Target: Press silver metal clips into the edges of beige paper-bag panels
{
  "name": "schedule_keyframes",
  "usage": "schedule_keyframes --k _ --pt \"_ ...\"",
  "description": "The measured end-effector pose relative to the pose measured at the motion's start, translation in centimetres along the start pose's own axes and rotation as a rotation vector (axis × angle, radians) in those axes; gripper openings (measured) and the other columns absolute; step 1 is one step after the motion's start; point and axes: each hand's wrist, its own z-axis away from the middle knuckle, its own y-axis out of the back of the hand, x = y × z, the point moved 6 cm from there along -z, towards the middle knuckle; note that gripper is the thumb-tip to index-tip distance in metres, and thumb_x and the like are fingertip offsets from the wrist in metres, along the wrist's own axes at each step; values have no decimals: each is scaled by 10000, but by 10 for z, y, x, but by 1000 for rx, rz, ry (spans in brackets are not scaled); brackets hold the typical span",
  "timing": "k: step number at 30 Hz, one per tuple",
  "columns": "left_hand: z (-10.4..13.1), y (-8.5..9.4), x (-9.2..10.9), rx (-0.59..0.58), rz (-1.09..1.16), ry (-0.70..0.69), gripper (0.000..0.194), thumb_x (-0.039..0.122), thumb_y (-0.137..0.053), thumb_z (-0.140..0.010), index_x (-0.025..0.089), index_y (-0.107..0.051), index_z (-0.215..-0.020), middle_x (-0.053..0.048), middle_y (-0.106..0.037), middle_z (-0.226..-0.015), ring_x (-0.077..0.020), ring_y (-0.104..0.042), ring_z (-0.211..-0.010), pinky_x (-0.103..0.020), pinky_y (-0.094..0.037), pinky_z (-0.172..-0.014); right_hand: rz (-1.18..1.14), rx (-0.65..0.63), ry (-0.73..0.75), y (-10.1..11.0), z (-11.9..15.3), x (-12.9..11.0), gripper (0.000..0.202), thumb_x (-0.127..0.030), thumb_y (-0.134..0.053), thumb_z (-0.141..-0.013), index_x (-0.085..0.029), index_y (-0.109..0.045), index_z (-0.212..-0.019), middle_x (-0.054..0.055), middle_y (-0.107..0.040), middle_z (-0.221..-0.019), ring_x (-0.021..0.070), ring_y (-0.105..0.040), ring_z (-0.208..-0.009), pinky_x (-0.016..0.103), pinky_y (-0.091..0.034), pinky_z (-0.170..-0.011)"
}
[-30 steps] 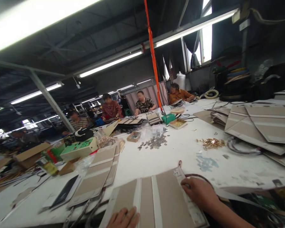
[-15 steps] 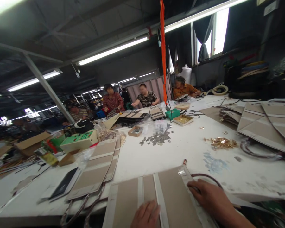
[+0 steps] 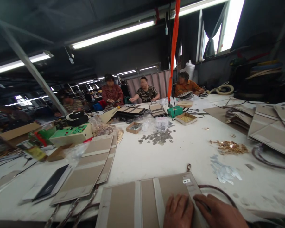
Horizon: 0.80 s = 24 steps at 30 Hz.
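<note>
A beige bag panel [image 3: 125, 202] with pale tape strips lies at the table's front edge, its inner side up. A small metal washer plate [image 3: 186, 181] sits near its upper right corner, and a brown tab [image 3: 188, 167] sticks out above that corner. From its right side curves a brown handle [image 3: 219, 191]. My left hand [image 3: 178, 210] rests on the panel's right part, fingers laid flat and close together. Beside it, my right hand [image 3: 219, 211] has curled fingers at the panel's right border; whatever lies between them is hidden.
Grey metal plates [image 3: 158, 136] and gold fittings [image 3: 231, 147] lie in loose piles ahead. Pale strips [image 3: 224, 171] are nearer. Stacked panels stand left [image 3: 85, 171] and right [image 3: 273, 126]. Further back are a green box [image 3: 174, 111], a control box [image 3: 71, 134] and several seated people.
My left hand has moved right across the panel, up beside my right hand. My right hand has shifted slightly down and right. The view has turned a little.
</note>
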Motion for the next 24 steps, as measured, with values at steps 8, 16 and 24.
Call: schedule_keyframes --k 8,16,24 --pt "-63 50 6 -528 373 269 674 492 -646 -967 225 -500 -1569 -94 -515 -1617 -321 -464 -1495 -606 -364 -1267 22 142 -28 45 9 -13 345 -410 -515 -1029 -331 -788 -1224 38 -801 -1113 252 -750 -1021 331 -554 -886" --pt "-61 46 9 -558 406 229 668 439 -654 -965 200 -492 -1567 -86 -509 -1622 -314 -410 -1528 -599 -294 -1298 57 135 -80 47 22 -17 309 -407 -554 -1040 -340 -773 -1247 13 -798 -1152 256 -745 -1043 340 -547 -875" --pt "-58 51 16 -629 441 154 1168 879 -632 -792 151 -329 -1654 -166 -357 -1705 -384 -311 -1581 -670 -149 -1314 -13 141 -80 46 20 -15 306 -394 -546 -1044 -328 -773 -1238 15 -798 -1160 246 -745 -1062 343 -553 -910"
